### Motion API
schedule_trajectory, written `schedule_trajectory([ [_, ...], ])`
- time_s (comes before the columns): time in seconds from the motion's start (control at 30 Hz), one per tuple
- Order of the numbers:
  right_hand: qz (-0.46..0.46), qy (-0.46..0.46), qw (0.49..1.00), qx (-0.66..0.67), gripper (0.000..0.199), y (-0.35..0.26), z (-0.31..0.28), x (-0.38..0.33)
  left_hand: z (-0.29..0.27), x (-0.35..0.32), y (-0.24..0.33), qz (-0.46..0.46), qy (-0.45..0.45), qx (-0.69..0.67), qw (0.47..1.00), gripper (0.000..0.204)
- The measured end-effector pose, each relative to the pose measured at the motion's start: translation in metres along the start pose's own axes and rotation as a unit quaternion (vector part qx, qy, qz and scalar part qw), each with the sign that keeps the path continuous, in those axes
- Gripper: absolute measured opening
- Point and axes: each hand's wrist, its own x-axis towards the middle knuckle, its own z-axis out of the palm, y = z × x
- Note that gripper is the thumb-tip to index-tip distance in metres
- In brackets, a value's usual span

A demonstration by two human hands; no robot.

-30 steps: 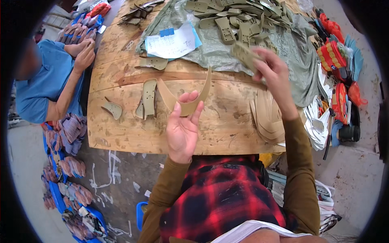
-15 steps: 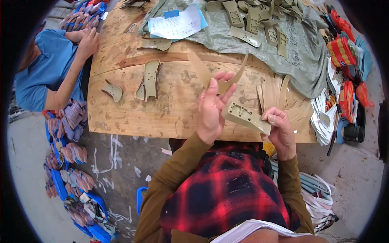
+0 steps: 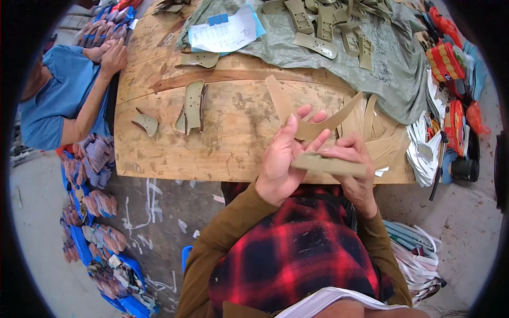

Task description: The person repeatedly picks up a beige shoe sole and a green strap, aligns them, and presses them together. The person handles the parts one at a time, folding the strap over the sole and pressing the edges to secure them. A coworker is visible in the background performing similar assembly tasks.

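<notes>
A curved tan strip (image 3: 339, 115) is pinched between the thumb and fingers of my left hand (image 3: 282, 161), its two ends fanning upward in a V. My right hand (image 3: 358, 188) grips an olive shoe wedge sole (image 3: 331, 165) between fingers and thumb. The sole is side-on, so its studded face is hidden, and its left end touches or nearly touches my left fingers. Both hands are over the front edge of the wooden table (image 3: 228, 122). More tan strips (image 3: 379, 140) lie in a loose pile beyond my right hand.
Several shoe pieces (image 3: 193, 106) rest on the left of the table. A heap of them (image 3: 325, 26) covers a grey-green plastic sheet (image 3: 275, 50) at the back, beside clipped papers (image 3: 222, 36). A person in blue (image 3: 69, 90) sits at the left. White strips (image 3: 421, 153) hang at the right edge.
My right hand has turned the wedge sole from studded face showing to side-on, with its fingers now over the top. The tan strip has shifted right and spread wider.
</notes>
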Motion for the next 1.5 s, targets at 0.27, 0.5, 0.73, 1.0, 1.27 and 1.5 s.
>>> schedule_trajectory([
  [0.27,0.193,0.072,0.97,0.126,0.022,-0.009,-0.007,0.004,-0.008,-0.02,-0.003,-0.047,0.006,-0.019,0.999,0.045],
  [0.5,0.047,-0.028,0.996,-0.077,0.036,-0.004,-0.006,0.015,-0.009,-0.023,-0.006,-0.049,0.005,0.037,0.998,0.043],
  [0.73,0.002,-0.04,0.996,-0.081,0.035,0.001,-0.009,0.017,-0.008,-0.022,-0.007,-0.058,0.015,0.051,0.997,0.044],
  [1.0,-0.01,-0.047,0.993,-0.108,0.034,-0.005,-0.01,0.018,-0.008,-0.023,-0.008,-0.059,0.009,0.067,0.996,0.044],
  [1.27,-0.022,-0.046,0.991,-0.12,0.035,0.0,-0.008,0.015,-0.007,-0.024,-0.007,-0.062,0.011,0.086,0.994,0.044],
  [1.5,-0.032,-0.033,0.99,-0.13,0.035,0.002,-0.007,0.013,-0.009,-0.023,-0.008,-0.063,0.006,0.091,0.994,0.044],
])
